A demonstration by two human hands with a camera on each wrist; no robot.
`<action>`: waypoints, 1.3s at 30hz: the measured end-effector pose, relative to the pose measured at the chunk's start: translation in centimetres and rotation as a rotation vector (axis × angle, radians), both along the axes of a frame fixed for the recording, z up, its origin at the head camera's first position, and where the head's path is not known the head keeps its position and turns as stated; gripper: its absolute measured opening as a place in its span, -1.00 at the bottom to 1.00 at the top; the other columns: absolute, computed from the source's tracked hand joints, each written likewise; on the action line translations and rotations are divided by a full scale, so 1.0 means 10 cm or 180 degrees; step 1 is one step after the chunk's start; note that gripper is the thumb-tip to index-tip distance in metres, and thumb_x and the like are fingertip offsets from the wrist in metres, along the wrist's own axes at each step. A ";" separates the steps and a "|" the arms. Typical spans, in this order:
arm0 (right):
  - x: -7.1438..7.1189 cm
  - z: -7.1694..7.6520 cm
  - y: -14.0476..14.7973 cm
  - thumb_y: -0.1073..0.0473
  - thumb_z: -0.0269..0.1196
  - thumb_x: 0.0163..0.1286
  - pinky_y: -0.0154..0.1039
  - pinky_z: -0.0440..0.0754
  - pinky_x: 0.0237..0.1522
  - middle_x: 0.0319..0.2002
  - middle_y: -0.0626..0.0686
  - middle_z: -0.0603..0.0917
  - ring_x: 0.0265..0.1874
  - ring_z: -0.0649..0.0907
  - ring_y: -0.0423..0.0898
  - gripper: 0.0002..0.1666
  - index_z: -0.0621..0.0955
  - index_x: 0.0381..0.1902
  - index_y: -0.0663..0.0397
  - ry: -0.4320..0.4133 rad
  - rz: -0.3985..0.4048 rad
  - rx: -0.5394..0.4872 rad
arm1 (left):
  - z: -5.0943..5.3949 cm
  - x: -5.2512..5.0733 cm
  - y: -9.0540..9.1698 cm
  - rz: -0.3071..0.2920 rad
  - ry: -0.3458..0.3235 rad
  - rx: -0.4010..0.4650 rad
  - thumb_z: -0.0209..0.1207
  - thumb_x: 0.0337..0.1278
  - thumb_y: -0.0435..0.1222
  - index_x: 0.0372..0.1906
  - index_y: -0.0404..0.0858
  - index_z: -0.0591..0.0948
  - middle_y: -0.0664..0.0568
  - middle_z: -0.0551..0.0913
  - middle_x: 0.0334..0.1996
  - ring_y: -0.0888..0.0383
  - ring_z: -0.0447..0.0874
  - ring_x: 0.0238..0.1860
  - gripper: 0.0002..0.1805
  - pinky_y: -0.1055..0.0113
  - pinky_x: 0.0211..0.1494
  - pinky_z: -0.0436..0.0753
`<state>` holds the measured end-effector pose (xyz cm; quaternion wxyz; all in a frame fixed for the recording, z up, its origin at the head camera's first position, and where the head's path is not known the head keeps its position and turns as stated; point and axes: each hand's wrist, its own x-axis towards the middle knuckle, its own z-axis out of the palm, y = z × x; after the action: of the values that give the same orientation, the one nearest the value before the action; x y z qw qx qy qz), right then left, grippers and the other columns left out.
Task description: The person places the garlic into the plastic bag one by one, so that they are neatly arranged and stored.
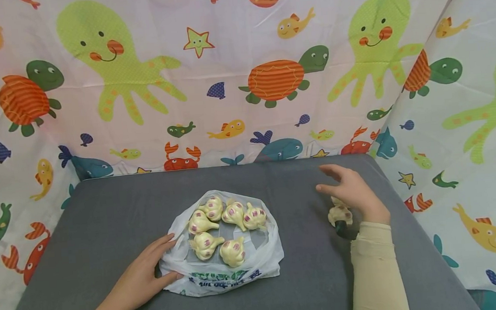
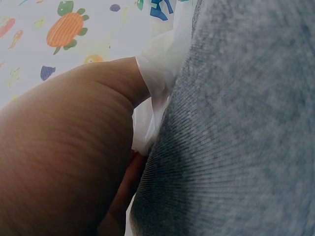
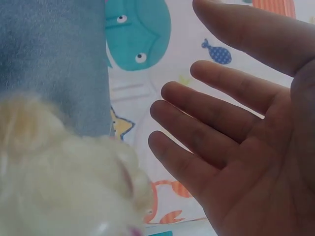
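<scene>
A white plastic bag [image 1: 264, 264] with green and blue print lies mouth-up on the table. Inside it sit several garlic bulbs [image 1: 233, 252], pale with purple marks. At the bag's left edge my left hand [image 1: 146, 272] holds the plastic between thumb and fingers; in the left wrist view the plastic partly covers the thumb [image 2: 118, 78]. Further right, my right hand [image 1: 354, 191] is raised with fingers spread and nothing in them. Beneath it is more garlic [image 1: 338, 213], partly hidden by hand and wrist; the right wrist view shows this garlic [image 3: 74, 182] close up and blurred, beside the open palm.
The table has a grey cloth cover [image 1: 118, 217]. A curtain [image 1: 219, 46] printed with sea animals hangs behind its far edge and along the sides. A small black object [image 1: 344, 230] shows at the right wrist.
</scene>
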<state>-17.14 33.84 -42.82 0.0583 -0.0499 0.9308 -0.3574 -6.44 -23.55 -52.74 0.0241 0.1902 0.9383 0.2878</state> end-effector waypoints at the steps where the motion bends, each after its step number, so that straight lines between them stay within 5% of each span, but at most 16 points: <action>1: 0.00 -0.01 0.01 -0.20 0.43 0.53 0.39 0.38 0.51 0.60 0.19 0.43 0.59 0.37 0.31 -0.08 0.40 0.66 0.04 -0.0004 0.0003 -0.0003 | 0.00 0.00 0.00 -0.0001 0.0005 -0.0001 0.55 0.17 0.20 0.56 -0.16 0.53 -0.03 0.41 0.61 -0.18 0.40 0.57 -0.05 -0.33 0.46 0.50; 39: -0.02 -0.30 0.35 -0.11 0.47 0.50 0.44 0.41 0.46 0.57 0.32 0.43 0.54 0.39 0.40 -0.04 0.38 0.64 0.21 -0.0329 -0.0127 -0.0118 | 0.01 0.00 0.00 0.0018 -0.0025 -0.0022 0.57 0.16 0.17 0.57 -0.14 0.53 -0.01 0.41 0.62 -0.17 0.41 0.56 -0.05 -0.32 0.46 0.51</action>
<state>-17.36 37.31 -45.81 0.0983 -0.0138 0.9206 -0.3777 -6.44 -23.54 -52.66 0.0276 0.1864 0.9397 0.2855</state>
